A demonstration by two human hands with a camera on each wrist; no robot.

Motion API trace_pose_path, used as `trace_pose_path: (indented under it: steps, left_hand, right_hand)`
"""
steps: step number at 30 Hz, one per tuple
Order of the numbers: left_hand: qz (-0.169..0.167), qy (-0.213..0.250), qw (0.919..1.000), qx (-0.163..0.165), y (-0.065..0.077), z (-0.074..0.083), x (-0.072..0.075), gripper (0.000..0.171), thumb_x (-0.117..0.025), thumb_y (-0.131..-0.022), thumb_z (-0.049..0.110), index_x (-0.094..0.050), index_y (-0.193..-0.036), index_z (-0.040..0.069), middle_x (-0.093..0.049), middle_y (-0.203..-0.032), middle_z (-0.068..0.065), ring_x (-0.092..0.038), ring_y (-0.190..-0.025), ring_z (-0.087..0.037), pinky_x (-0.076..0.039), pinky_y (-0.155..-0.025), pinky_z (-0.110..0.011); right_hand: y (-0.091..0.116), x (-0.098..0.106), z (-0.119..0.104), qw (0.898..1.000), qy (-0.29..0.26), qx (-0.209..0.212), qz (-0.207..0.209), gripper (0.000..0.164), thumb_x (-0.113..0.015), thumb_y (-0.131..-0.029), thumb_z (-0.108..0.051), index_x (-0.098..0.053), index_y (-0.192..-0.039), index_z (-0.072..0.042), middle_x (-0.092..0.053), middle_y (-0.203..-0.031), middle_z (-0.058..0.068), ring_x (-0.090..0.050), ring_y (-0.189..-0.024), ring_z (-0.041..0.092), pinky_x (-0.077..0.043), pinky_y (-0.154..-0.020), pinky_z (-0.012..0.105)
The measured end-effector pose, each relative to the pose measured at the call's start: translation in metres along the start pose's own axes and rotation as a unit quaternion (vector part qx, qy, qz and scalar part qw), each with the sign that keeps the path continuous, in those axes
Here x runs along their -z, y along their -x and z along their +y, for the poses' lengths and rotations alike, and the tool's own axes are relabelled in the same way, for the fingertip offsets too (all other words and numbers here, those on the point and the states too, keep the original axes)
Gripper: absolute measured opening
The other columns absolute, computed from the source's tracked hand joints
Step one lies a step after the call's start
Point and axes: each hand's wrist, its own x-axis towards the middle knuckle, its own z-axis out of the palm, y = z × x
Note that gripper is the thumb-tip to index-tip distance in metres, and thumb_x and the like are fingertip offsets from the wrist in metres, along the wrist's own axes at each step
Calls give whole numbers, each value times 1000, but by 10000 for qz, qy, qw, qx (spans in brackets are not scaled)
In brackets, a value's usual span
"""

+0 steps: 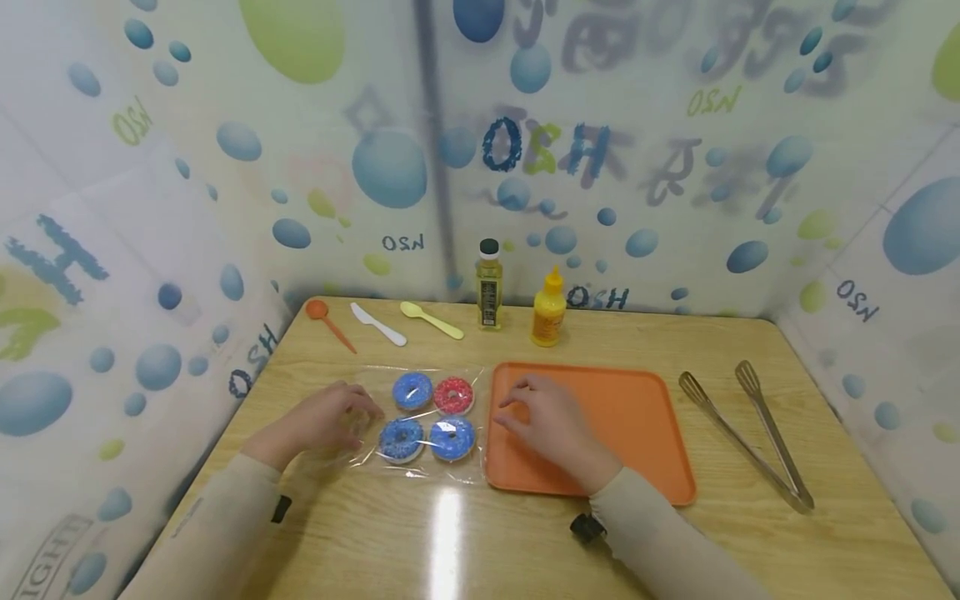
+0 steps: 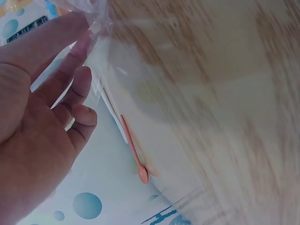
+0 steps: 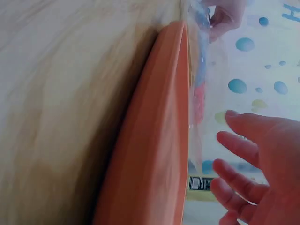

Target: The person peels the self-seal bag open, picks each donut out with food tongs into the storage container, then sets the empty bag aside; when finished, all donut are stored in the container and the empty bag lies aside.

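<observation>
A clear plastic bag (image 1: 420, 472) lies on the table with three blue doughnuts (image 1: 412, 390) and a red one (image 1: 453, 396) in it. At the bag's left edge, my left hand (image 1: 328, 419) pinches the plastic between thumb and forefinger; the left wrist view shows the film (image 2: 99, 18) bunched at those fingertips. My right hand (image 1: 553, 429) hovers above the left part of an orange tray (image 1: 630, 417), its fingers loosely bent with nothing between them. In the right wrist view those fingers (image 3: 239, 180) stand apart beyond the tray's rim.
Along the back lie an orange spoon (image 1: 318, 310), a white knife (image 1: 378, 325) and a yellow spoon (image 1: 432, 320). An oil bottle (image 1: 489, 287) and a yellow squeeze bottle (image 1: 549, 310) stand upright behind the tray. Metal tongs (image 1: 757, 442) lie spread at the right.
</observation>
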Motion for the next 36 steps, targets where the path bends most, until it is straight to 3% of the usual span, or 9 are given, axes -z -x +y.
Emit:
trace_pose_path:
  steps: [4, 8, 11, 15, 21, 26, 36]
  left_hand:
    - [129, 132, 9998, 3, 0, 2, 1, 40, -83, -81, 1, -77, -118, 13, -71, -118, -6, -64, -114, -33, -52, -99, -56]
    - [438, 117, 9989, 141, -4, 6, 1, 32, -77, -90, 5, -76, -119, 15, -71, -121, -5, -65, -115, -31, -54, -99, -53]
    - [682, 14, 9977, -6, -7, 12, 1, 28, -79, -91, 11, -76, -118, 17, -71, -117, -2, -65, -105, -25, -57, -90, -46]
    - [880, -114, 9948, -490, -15, 25, -2, 25, -83, -88, 15, -77, -113, 16, -70, -111, -1, -63, -96, -20, -56, -82, -40]
    - [884, -173, 9906, -1026, -33, 42, -9, 29, -85, -86, 22, -79, -114, 17, -69, -107, 0, -64, -96, -17, -55, -84, -38]
    - [889, -52, 9852, -1466, -46, 49, -14, 32, -86, -84, 20, -79, -115, 15, -69, -110, -3, -65, -103, -22, -55, -91, -44]
    - [669, -25, 9845, -1622, -67, 56, -18, 37, -91, -77, 22, -79, -112, 18, -67, -109, 3, -63, -108, -19, -52, -100, -44]
  right_hand:
    - [-2, -5, -4, 9993, 115, -35, -344, 32, -80, -90, -45, -79, -112, -22, -65, -113, -2, -62, -103, 18, -54, -91, 38]
    - [0, -9, -5, 9983, 118, -130, -561, 37, -82, -88, -42, -79, -116, -18, -62, -109, -1, -57, -98, 15, -53, -88, 35]
    - [1, -10, -4, 9978, 115, -142, -639, 38, -83, -88, -42, -79, -117, -18, -61, -108, -2, -55, -97, 15, -52, -87, 34]
    - [2, -10, -5, 9975, 100, -120, -693, 40, -83, -87, -40, -78, -119, -18, -61, -109, -1, -56, -98, 15, -53, -88, 35]
    - [3, -13, -5, 9976, 70, -97, -687, 42, -84, -86, -40, -78, -120, -16, -63, -111, 1, -58, -100, 17, -54, -90, 36]
    - [4, -17, -3, 9969, 19, -104, -778, 44, -82, -87, -42, -76, -123, -17, -62, -113, 0, -56, -101, 16, -53, -92, 36]
    - [2, -17, -3, 9958, -86, -169, -893, 47, -82, -87, -42, -75, -127, -18, -61, -114, 1, -56, -104, 18, -53, -93, 38]
